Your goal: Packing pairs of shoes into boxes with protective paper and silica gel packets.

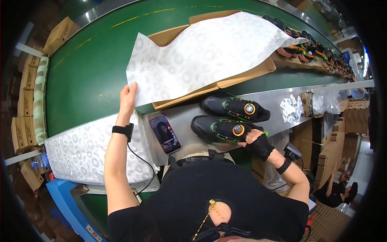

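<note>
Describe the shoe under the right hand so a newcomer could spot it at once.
Start at the green conveyor belt and come to the grey metal ledge along its near edge, where two black shoes lie side by side. The wanted one is the nearer shoe, touched by the right hand. Its round dial is dark with an orange ring; the farther shoe has a brighter orange dial.

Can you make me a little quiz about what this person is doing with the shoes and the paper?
1. True or false: the left hand holds the corner of the white tissue paper spread over the open cardboard shoebox.
2. How many black shoes lie on the metal shelf?
3. What lies between the stack of tissue paper and the shoes: A) phone, B) scissors, C) cup?

Key:
1. True.
2. Two; the right hand grips the nearer black shoe, with the farther black shoe behind it.
3. A, the phone.
</note>
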`<state>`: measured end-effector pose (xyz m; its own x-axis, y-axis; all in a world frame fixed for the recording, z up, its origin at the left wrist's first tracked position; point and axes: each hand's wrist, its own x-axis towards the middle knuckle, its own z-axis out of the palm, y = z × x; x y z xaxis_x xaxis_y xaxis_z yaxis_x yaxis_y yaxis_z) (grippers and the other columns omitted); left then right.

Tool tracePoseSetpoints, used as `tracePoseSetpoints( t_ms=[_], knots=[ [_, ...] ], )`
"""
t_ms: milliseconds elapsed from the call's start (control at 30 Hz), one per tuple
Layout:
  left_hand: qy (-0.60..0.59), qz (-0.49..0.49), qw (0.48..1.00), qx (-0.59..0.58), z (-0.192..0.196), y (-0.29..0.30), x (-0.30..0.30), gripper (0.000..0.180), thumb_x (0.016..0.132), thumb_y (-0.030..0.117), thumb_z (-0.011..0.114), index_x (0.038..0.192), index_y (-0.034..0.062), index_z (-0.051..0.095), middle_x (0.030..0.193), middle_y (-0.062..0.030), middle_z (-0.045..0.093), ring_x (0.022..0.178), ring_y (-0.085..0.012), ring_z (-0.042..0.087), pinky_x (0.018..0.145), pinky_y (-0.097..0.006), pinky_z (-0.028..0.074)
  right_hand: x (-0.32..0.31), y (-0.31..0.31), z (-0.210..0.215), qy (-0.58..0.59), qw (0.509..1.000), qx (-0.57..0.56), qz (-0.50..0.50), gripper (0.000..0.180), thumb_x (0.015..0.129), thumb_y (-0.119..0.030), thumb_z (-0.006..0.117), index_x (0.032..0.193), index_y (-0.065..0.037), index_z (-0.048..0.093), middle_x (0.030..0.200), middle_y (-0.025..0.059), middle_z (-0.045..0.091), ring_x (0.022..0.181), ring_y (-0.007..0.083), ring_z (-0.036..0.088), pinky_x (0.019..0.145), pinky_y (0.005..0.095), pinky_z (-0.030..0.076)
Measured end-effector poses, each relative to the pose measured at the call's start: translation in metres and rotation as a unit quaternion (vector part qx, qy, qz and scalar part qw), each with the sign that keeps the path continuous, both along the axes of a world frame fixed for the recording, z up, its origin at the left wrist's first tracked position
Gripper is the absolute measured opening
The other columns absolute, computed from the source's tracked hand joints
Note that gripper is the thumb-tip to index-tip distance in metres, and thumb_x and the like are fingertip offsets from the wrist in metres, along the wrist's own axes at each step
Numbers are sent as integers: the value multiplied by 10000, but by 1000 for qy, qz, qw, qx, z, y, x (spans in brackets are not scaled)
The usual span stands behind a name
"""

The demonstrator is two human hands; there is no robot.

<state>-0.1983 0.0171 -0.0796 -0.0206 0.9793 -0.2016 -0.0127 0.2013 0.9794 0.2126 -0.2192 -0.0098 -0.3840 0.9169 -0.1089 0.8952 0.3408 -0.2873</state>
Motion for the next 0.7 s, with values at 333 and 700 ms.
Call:
tracePoseSetpoints(
  t_ms=[333,700],
  knots=[
    [183,28,970,158,52,-32,-31,254,873,245,524,858,-4,567,709,51,503,640,-34,399,566,-191,356,-84,158,70,488,817,-203,-230,442,767,-403,587,548,-24,526,508,-1,486,507,56,445,442,232,346],
    [81,-85,973,197,84,-18,69,211,856,189,542,915,-10,584,817,-31,605,715,-57,507,624,-196,427,-204,265,-77,44,978,-184,-85,361,830,-351,480,950,-25,578,851,185,607,752,240,587,636,344,454]
  ],
)
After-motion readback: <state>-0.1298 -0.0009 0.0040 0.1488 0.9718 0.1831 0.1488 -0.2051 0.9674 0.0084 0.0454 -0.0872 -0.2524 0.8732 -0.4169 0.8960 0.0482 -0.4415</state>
